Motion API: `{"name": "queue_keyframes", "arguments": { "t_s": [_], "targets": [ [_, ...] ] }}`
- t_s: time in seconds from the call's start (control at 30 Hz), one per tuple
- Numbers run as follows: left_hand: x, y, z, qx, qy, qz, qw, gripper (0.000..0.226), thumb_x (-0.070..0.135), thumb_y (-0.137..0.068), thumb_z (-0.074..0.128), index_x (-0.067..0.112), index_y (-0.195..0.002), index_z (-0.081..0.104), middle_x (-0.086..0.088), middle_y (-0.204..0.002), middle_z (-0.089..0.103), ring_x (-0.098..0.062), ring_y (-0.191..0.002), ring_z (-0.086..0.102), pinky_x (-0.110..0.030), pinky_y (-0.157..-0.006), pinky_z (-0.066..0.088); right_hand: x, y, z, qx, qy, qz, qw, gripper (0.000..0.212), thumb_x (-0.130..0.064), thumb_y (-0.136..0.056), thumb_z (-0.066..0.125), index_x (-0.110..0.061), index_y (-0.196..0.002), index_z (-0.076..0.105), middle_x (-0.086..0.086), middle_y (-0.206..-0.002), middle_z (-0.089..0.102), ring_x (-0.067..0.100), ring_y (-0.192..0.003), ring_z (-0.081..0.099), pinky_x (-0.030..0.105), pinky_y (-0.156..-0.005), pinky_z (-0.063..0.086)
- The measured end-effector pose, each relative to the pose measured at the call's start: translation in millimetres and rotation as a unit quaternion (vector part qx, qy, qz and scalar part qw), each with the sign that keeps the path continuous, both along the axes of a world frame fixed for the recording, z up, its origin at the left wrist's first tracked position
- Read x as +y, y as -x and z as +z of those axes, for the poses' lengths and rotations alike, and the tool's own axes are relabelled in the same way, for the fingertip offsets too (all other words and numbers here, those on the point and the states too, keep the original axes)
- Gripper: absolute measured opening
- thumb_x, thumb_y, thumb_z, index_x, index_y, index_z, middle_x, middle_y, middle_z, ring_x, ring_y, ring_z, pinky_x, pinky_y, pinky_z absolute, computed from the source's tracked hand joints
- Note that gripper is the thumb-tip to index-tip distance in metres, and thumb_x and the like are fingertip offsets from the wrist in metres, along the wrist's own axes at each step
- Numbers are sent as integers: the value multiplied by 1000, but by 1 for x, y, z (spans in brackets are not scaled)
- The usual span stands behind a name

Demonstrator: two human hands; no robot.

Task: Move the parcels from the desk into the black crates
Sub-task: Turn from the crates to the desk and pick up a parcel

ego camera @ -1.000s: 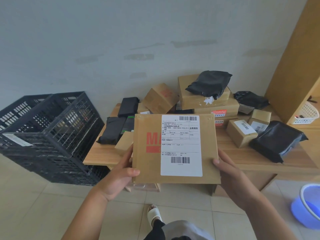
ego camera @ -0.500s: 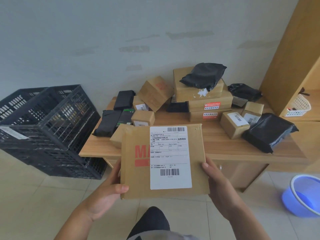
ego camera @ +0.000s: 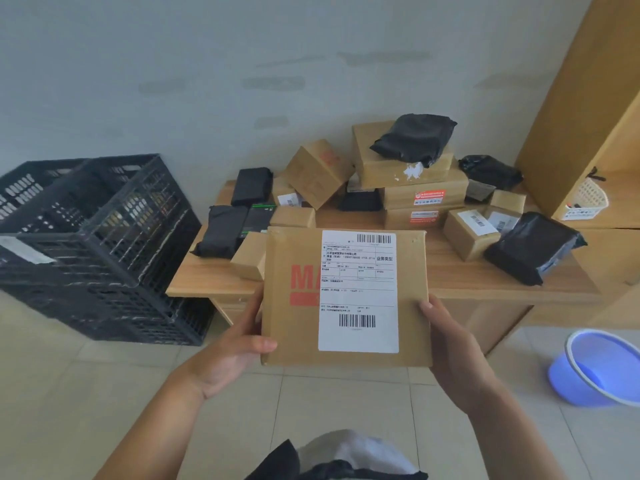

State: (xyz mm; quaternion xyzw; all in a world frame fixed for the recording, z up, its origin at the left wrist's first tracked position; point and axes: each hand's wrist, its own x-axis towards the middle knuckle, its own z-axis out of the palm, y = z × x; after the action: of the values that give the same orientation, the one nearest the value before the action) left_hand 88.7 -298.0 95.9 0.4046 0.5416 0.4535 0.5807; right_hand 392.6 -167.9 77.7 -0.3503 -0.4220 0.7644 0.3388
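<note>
Parcel in flat brown cardboard [ego camera: 298, 341], its white shipping label [ego camera: 358, 292] facing up, is held by us in mid-air in front of the worktop [ego camera: 450, 275]: our left hand [ego camera: 232, 351] grips its left edge with the thumb on top, and our right hand [ego camera: 450, 344] grips its right edge. Behind it, more cardboard boxes [ego camera: 401, 157] and black mailer bags [ego camera: 530, 247] lie piled on the worktop, while the black crates [ego camera: 93, 244] stand stacked on the tiled floor [ego camera: 346, 403] just left of the worktop, and a blue basin [ego camera: 602, 368] sits on the floor at right
</note>
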Motion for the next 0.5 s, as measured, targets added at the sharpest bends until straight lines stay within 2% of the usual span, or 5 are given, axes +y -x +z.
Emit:
{"name": "queue_keyframes", "arguments": {
  "t_s": [0.1, 0.17, 0.3, 0.4, 0.5],
  "targets": [
    [-43, 26, 0, 17, -3, 26, 1000, 103, 28, -71, 81, 52, -156, 27, 6, -155, 52, -20, -142, 51, -44, -111, 44, -21, 37, 1, -15, 16, 27, 999, 51, -43, -92, 62, -22, -138, 60, 8, -137, 69, 36, -133, 59, 66, -115, 36],
    [-77, 47, 3, 26, -1, 50, 998, 102, 29, -71, 81, 55, -155, 27, 8, -157, 50, -20, -144, 49, -49, -113, 42, -39, 70, 3, -28, 32, 65, 997, 50, -44, -89, 66, -26, -136, 62, 4, -136, 70, 28, -128, 65, 64, -114, 40],
    [-158, 92, 10, 17, 0, 123, 992, 100, 27, -70, 82, 57, -152, 32, 5, -159, 46, -22, -145, 47, -53, -114, 43, -73, 150, 10, -70, 6, 126, 990, 52, -33, -98, 65, -9, -143, 55, 18, -145, 62, 5, -99, 75, 32, -97, 56],
    [-215, 123, 15, 28, 0, 181, 983, 102, 29, -66, 85, 60, -149, 34, 7, -157, 49, -19, -144, 48, -45, -110, 49, -109, 200, 10, -51, 40, 201, 977, 68, -54, -80, 70, -20, -138, 59, 6, -136, 70, 24, -126, 66, 54, -113, 45],
    [-266, 149, 11, 29, -10, 221, 975, 111, 37, -63, 93, 56, -153, 30, 7, -157, 48, -20, -145, 46, -49, -115, 43, -143, 244, 11, -37, 28, 259, 965, 67, -60, -81, 67, -26, -139, 62, 1, -140, 68, 24, -131, 63, 59, -116, 39]
  ]
}}
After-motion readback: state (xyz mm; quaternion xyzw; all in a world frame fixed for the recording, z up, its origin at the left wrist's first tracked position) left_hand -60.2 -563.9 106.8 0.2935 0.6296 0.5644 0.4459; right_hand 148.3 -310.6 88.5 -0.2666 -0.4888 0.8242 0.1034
